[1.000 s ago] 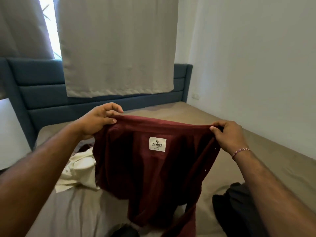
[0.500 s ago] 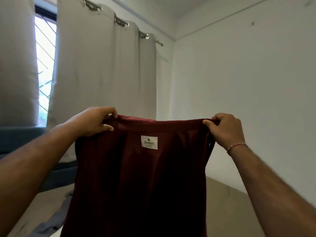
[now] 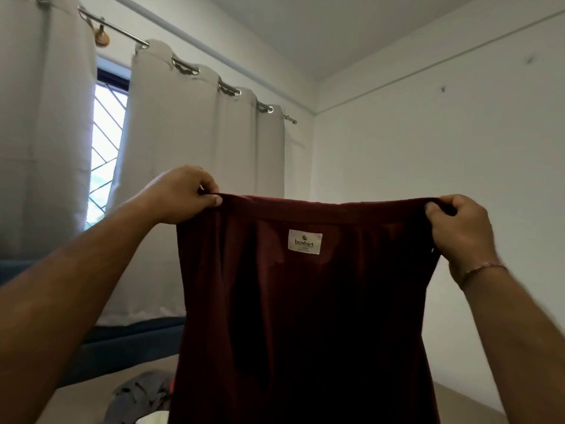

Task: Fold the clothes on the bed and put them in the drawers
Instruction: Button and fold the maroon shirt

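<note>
**Risk of uneven fold: garment suspended above bed**

Head view. Maroon shirt (image 3: 305, 316) held up at centre frame, hanging full length, lower edge out of frame. Left hand (image 3: 183, 195) pinching the top edge at centre left, thumb and fingers curled onto fabric. Right hand (image 3: 458, 228) gripping the opposite top corner at centre right, fingers closed round the cloth. White label (image 3: 305, 242) facing the camera.

Probable faults:
- Slack in either pinch: corner drops, shirt lands crumpled on bed (image 3: 91, 393).
- Unequal hand height: skewed lay-down, crooked fold.
- Hanging fabric blocking sight of grey clothes (image 3: 143, 393) at lower left: possible overlap on lay-down.
</note>
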Action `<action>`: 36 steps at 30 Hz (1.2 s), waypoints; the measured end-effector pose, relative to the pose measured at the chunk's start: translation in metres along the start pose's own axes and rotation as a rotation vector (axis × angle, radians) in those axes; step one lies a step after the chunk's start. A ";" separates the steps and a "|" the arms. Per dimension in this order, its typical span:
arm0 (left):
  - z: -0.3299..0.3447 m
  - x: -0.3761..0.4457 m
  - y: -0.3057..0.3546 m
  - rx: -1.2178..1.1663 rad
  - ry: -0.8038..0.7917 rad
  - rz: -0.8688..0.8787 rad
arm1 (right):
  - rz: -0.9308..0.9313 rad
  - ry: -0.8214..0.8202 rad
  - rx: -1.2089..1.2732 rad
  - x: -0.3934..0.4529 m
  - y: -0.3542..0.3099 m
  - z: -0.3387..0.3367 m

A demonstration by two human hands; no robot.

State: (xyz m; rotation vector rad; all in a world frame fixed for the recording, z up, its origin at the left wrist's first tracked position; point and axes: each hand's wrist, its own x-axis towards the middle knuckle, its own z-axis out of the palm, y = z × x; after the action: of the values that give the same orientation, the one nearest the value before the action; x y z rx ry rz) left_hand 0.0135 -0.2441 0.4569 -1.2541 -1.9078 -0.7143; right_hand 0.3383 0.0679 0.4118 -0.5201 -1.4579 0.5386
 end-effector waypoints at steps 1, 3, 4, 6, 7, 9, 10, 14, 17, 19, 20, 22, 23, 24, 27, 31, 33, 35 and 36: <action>-0.004 -0.010 -0.005 -0.184 0.003 0.020 | 0.020 -0.024 0.109 -0.005 -0.001 -0.012; -0.007 -0.038 -0.017 -0.681 -0.064 0.048 | 0.063 -0.104 0.370 -0.017 0.001 -0.038; -0.002 -0.051 -0.024 -0.938 -0.130 0.016 | 0.106 -0.181 0.493 -0.026 0.004 -0.047; 0.026 -0.076 -0.036 -1.131 -0.207 -0.165 | 0.233 -0.311 0.601 -0.048 0.024 -0.045; 0.046 -0.086 -0.040 -1.030 -0.199 -0.278 | 0.287 -0.332 0.573 -0.062 0.039 -0.037; 0.095 -0.100 -0.041 -0.564 -0.246 -0.450 | 0.325 -0.302 0.345 -0.094 0.075 -0.010; 0.125 -0.117 -0.036 -0.405 -0.262 -0.510 | 0.334 -0.277 0.188 -0.121 0.099 0.002; 0.208 -0.211 0.014 -0.610 -0.113 -0.587 | 0.377 -0.214 0.003 -0.232 0.165 0.018; 0.261 -0.328 0.081 -0.802 -0.065 -0.685 | 0.585 -0.233 0.043 -0.347 0.204 0.007; 0.290 -0.419 0.126 -0.901 -0.109 -0.892 | 0.800 -0.243 0.057 -0.438 0.226 -0.010; 0.300 -0.462 0.146 -0.922 -0.139 -1.002 | 0.909 -0.232 0.081 -0.481 0.232 -0.022; 0.312 -0.526 0.176 -0.963 -0.196 -1.209 | 1.113 -0.198 0.140 -0.546 0.234 -0.041; 0.318 -0.557 0.191 -0.972 -0.246 -1.301 | 1.203 -0.188 0.136 -0.576 0.235 -0.053; 0.322 -0.575 0.199 -0.989 -0.281 -1.351 | 1.267 -0.187 0.143 -0.595 0.234 -0.058; 0.330 -0.605 0.216 -1.094 -0.391 -1.418 | 1.358 -0.240 0.192 -0.625 0.237 -0.072; 0.337 -0.600 0.217 -1.175 -0.521 -1.256 | 1.354 -0.319 0.263 -0.624 0.242 -0.072; 0.339 -0.601 0.215 -1.159 -0.531 -1.205 | 1.400 -0.325 0.340 -0.627 0.242 -0.070; 0.340 -0.605 0.214 -1.166 -0.499 -1.254 | 1.439 -0.333 0.409 -0.629 0.242 -0.070; 0.340 -0.606 0.213 -1.153 -0.482 -1.278 | 1.443 -0.341 0.431 -0.629 0.243 -0.070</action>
State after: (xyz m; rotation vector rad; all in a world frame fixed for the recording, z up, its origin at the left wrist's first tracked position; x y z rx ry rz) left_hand 0.2740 -0.2189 -0.2216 -0.5420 -2.7150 -2.6134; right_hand 0.3768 -0.1396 -0.2320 -1.1273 -1.0010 2.0919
